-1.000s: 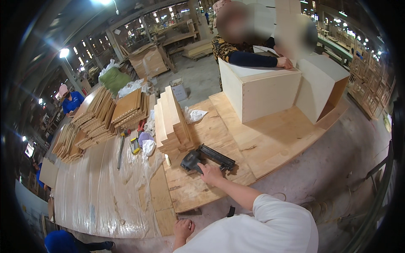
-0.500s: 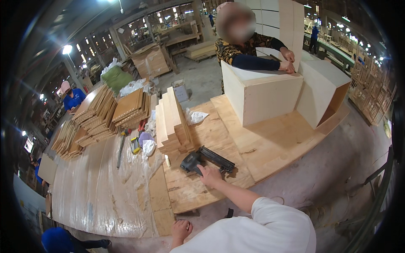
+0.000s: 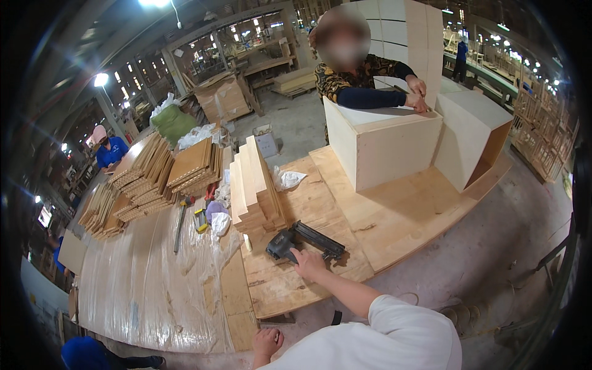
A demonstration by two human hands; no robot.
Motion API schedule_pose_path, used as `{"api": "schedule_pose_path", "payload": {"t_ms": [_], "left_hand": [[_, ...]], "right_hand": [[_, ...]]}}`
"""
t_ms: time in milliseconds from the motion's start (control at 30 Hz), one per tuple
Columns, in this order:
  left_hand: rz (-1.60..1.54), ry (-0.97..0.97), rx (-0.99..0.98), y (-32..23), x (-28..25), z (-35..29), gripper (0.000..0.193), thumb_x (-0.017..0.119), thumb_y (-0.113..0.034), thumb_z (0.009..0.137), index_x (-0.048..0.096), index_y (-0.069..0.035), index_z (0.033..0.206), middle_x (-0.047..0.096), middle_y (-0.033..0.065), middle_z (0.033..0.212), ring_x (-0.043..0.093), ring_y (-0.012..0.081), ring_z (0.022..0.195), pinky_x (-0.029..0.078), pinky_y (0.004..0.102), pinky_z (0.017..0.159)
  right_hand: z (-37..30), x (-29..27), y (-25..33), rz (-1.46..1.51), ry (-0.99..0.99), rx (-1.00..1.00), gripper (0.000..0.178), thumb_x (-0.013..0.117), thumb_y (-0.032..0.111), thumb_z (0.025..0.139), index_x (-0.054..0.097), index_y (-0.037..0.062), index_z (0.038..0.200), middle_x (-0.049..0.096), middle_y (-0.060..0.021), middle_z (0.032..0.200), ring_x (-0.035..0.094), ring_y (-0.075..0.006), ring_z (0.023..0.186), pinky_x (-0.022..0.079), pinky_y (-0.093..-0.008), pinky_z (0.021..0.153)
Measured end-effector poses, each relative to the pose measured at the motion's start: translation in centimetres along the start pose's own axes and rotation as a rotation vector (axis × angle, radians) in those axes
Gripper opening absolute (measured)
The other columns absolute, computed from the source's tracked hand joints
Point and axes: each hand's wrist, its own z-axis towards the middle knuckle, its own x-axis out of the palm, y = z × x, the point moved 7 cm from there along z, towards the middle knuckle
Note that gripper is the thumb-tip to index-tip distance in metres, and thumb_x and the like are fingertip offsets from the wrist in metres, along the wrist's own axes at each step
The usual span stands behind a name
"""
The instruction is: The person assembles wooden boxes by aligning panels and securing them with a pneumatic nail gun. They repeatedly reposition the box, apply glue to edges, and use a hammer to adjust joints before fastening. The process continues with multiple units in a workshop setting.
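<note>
A black and grey nail gun point(image 3: 311, 240) lies on its side on the plywood worktop. My right hand point(image 3: 309, 265) is closed round its handle, with the forefinger stretched along the tool's body. By the near edge of the table, my left hand point(image 3: 268, 341) is curled into a loose fist, and nothing shows in it. Just beyond the nail gun stands a stack of pale wooden boards point(image 3: 256, 191). Across the table a co-worker's hands point(image 3: 418, 95) are at the top corner of an open white wooden box point(image 3: 398, 151).
A second white box point(image 3: 465, 139) stands tilted beside the first. To the left are stacks of brown panels point(image 3: 145, 179), a clamp bar point(image 3: 180, 225), a yellow-and-black tool point(image 3: 200, 220) and a plastic-wrapped surface point(image 3: 148, 277). More people point(image 3: 111, 148) are at the far left.
The view has shifted slightly, so the table sits a little lower. My right hand stays on the nail gun. The co-worker's hands have moved slightly at the box corner.
</note>
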Motion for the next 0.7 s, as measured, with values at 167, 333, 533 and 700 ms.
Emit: {"api": "schedule_pose_path", "payload": {"t_ms": [167,333,533,700], "left_hand": [[-0.009,-0.022,0.003,0.07,-0.02,-0.03,0.012,0.068,-0.024,0.071,0.06,-0.016,0.066,0.061,0.0007,0.064,0.06,0.0198,0.064,0.043,0.0333,0.064],[-0.028,0.018,-0.013,0.25,0.33,-0.16,0.013,0.069,-0.025,0.071,0.06,-0.016,0.067,0.062,0.0009,0.066,0.061,0.0207,0.066,0.043,0.0342,0.066],[-0.04,0.0,-0.015,0.06,0.2,-0.03,0.012,0.068,-0.024,0.072,0.06,-0.016,0.067,0.063,0.0006,0.068,0.062,0.0202,0.068,0.043,0.0339,0.066],[0.012,0.02,-0.024,0.01,0.08,0.02,0.012,0.067,-0.024,0.072,0.06,-0.016,0.066,0.064,-0.0004,0.068,0.062,0.0184,0.067,0.043,0.0324,0.067]], "right_hand": [[-0.08,-0.18,0.1,0.023,-0.015,-0.014,0.057,0.059,0.028,0.082,0.044,0.0147,0.136,0.062,-0.0149,0.098,0.062,-0.0312,0.093,0.047,-0.0438,0.08],[-0.2,-0.4,0.21,0.043,-0.071,-0.038,0.056,0.059,0.027,0.081,0.045,0.0144,0.135,0.062,-0.0151,0.096,0.062,-0.0318,0.091,0.048,-0.0439,0.078],[-0.14,-0.36,0.06,0.034,-0.048,-0.031,0.057,0.059,0.027,0.081,0.045,0.0143,0.135,0.062,-0.0149,0.096,0.061,-0.0317,0.091,0.047,-0.0435,0.079],[-0.09,-0.35,0.09,0.026,-0.012,-0.025,0.058,0.059,0.027,0.082,0.042,0.0145,0.137,0.062,-0.0148,0.098,0.061,-0.0308,0.093,0.047,-0.0433,0.079]]}}
